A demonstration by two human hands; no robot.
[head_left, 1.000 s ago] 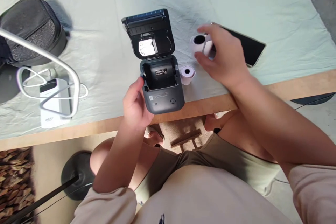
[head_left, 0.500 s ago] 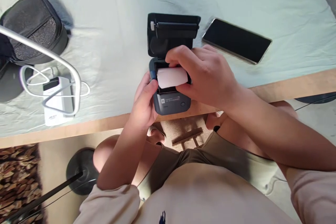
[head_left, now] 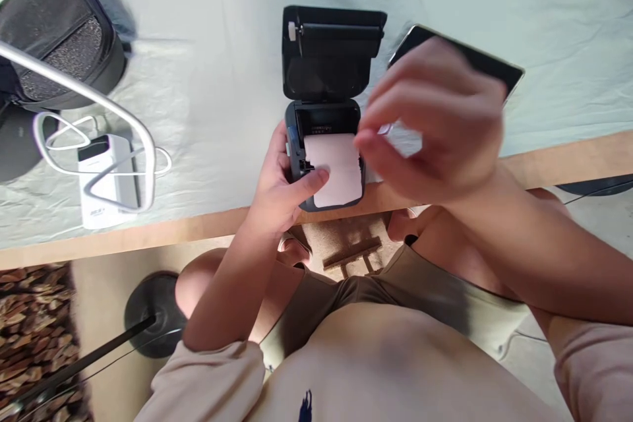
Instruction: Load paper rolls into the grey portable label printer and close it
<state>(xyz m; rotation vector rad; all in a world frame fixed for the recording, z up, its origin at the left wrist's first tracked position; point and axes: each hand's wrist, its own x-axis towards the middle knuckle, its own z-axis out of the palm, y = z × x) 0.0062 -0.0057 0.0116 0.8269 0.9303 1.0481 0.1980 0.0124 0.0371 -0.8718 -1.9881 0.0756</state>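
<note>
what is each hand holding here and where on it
The left hand grips the small printer by its left side, thumb pressing the pulled-out paper. The right hand hovers blurred above it, seemingly holding nothing.

Cloth-covered table (head_left: 544,165): printer (head_left: 326,86), phone (head_left: 499,66), powerbank (head_left: 106,178), pouch (head_left: 59,39).

1 head-worn camera looks steeply down, close over the table edge (head_left: 568,158) and lap.

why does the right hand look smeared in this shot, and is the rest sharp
Head view: the right hand is motion-blurred, its fingers streaked, above the phone. The left hand, the printer with its paper and the power bank are sharp. Sunlight falls on the cloth, with a hard shadow beside the pouch.
</note>
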